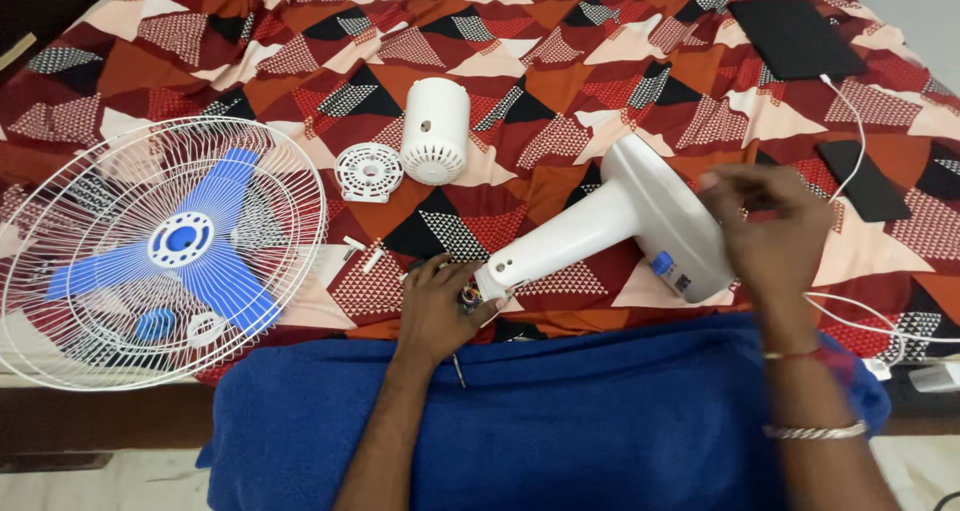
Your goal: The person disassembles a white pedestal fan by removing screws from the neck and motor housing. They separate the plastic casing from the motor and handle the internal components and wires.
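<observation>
Head view: a white fan stand point(620, 226), with its round base and tapering neck, lies tilted on a patterned bedsheet point(560, 61) of red, black and cream triangles. A small blue label point(662, 264) and a dark rectangular sticker point(683, 282) sit on the base's lower edge. The left hand point(435, 306) rests at the neck's narrow end, fingers curled over coloured wires point(468, 297). The right hand point(770, 226) grips the base rim; it is blurred, so I cannot tell how its fingers lie. Left of them lies a white wire fan cage point(160, 251) holding blue blades point(185, 241). A white motor cover point(435, 131) and a round white cap point(369, 172) lie beyond.
</observation>
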